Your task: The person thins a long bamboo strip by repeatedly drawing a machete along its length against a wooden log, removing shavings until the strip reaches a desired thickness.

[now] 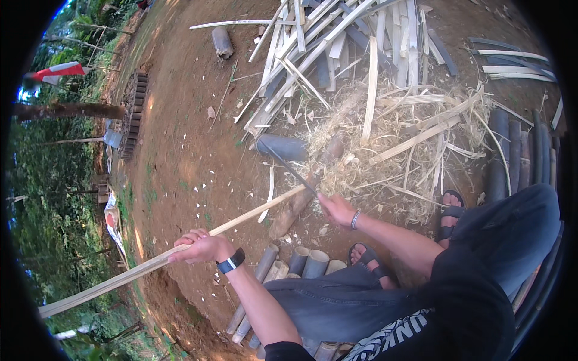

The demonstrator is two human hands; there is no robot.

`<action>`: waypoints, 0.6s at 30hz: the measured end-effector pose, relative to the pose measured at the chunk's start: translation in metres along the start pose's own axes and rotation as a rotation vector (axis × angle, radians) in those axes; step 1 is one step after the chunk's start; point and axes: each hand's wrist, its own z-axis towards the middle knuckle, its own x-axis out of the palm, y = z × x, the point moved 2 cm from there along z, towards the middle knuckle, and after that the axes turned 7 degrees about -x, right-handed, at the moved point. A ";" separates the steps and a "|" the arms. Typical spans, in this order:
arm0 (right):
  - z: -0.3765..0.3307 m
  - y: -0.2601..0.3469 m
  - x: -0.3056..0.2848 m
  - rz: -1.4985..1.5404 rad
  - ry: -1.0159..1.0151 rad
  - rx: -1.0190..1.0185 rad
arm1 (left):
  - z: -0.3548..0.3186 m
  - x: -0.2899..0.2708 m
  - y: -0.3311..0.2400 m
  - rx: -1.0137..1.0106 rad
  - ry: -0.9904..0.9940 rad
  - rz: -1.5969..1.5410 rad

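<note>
Your left hand [201,248] clenches the long bamboo strip [120,278] mid-length while your right hand [336,209] grips a dark blade [289,168] at its far end over the shavings [361,150], with shaving apparently well underway, unfinished.

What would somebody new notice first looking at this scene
A long pale bamboo strip runs from lower left toward the centre, gripped by the left hand, while the right hand holds a dark blade at its far end. Behind, at the top, lie a heap of split bamboo slats and a tangle of pale shavings on bare earth.
</note>
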 end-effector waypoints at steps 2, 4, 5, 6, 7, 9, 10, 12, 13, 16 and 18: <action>-0.010 0.018 0.002 0.058 0.005 -0.129 | 0.000 -0.002 0.000 -0.003 -0.017 -0.009; -0.008 -0.007 -0.004 -0.104 -0.013 -0.067 | 0.000 0.000 0.003 0.001 0.022 -0.023; -0.003 -0.065 -0.018 -0.295 -0.047 0.069 | -0.008 0.007 0.004 -0.012 0.053 -0.042; -0.001 -0.100 -0.029 -0.483 -0.063 0.209 | -0.012 0.008 0.003 -0.019 0.057 -0.031; 0.001 -0.097 -0.029 -0.514 -0.051 0.178 | -0.009 0.005 -0.001 -0.008 0.056 -0.020; 0.005 -0.089 -0.029 -0.575 -0.031 0.115 | -0.004 0.010 -0.007 0.027 0.065 -0.029; -0.001 -0.085 -0.025 -0.527 -0.033 0.119 | -0.007 0.007 -0.002 0.037 0.067 -0.024; 0.001 -0.036 -0.009 -0.426 -0.053 0.102 | -0.008 0.005 0.000 0.034 0.060 -0.026; -0.002 -0.013 -0.003 -0.360 -0.039 0.022 | -0.008 0.004 -0.001 0.016 0.049 -0.027; -0.011 0.012 0.008 -0.196 -0.006 -0.172 | -0.004 -0.005 0.001 0.005 0.036 -0.014; -0.017 -0.005 0.004 -0.149 -0.025 -0.264 | -0.002 -0.004 0.000 0.006 0.034 -0.017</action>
